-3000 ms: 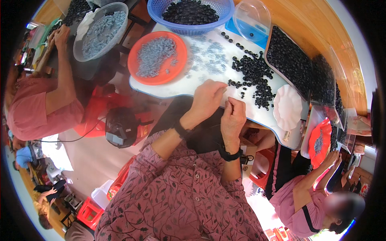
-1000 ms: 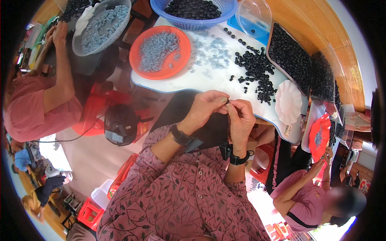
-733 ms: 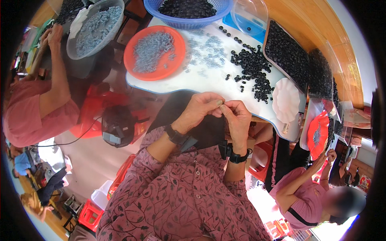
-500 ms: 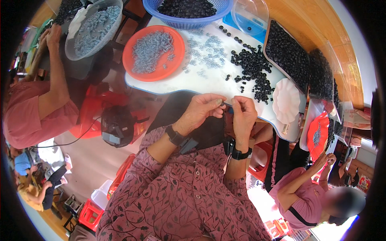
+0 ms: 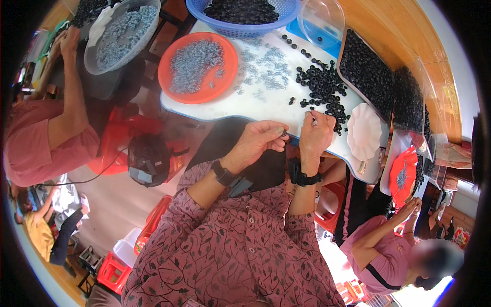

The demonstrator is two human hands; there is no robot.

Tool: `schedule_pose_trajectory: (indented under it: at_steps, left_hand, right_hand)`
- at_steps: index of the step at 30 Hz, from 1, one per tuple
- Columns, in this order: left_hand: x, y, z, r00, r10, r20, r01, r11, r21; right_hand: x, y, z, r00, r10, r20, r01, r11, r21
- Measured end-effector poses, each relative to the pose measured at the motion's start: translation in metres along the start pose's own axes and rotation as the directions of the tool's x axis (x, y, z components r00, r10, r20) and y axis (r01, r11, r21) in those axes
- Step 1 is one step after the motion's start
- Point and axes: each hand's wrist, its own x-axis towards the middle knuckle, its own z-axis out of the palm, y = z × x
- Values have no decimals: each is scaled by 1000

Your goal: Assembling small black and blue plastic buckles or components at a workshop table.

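Note:
My left hand (image 5: 261, 140) pinches a small round black part (image 5: 284, 133) between thumb and fingertips, just off the table's near edge. My right hand (image 5: 316, 134) is over that edge, fingers drawn together, its fingertips at the near side of a loose pile of black round parts (image 5: 322, 82). Whatever its fingertips hold, if anything, is too small to make out. Left of the pile, small clear bluish pieces (image 5: 266, 69) lie scattered on the white tabletop (image 5: 204, 108). More of them fill part of an orange-red plate (image 5: 225, 84).
A blue basket (image 5: 245, 29) of black parts stands at the far edge. On the right are a full tray of black parts (image 5: 365, 71) and a white scalloped dish (image 5: 364, 132). One co-worker (image 5: 51, 123) sits at left, another (image 5: 378, 245) at lower right.
My right hand has moved away from my left hand, rightward and forward to the black parts. My left hand stays nearly in place, still pinching the black part.

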Motion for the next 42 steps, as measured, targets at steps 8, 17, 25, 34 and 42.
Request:
schedule_pose_trajectory:
  at_steps: [8, 17, 25, 34, 42]
  left_hand:
    - [-2, 1, 2, 1000, 23, -8, -23, 1000, -18]
    - [-6, 8, 13, 998, 62, -17, -64, 985, -162]
    - [-13, 6, 22, 994, 103, -33, -106, 989, -102]
    - [-17, 6, 28, 985, 157, -76, -159, 987, -21]
    - [-19, 4, 28, 979, 194, -69, -190, 980, 63]
  right_hand:
    - [-11, -8, -5, 997, -70, 38, 63, 986, 157]
    - [-44, -34, -39, 941, 77, 331, -324, 501, 803]
    - [-48, -29, -40, 964, -60, 259, -188, 533, 825]
    - [-48, -40, -52, 973, -155, 173, -34, 643, 765]
    - [-52, -44, -54, 973, -153, 175, -38, 641, 767]
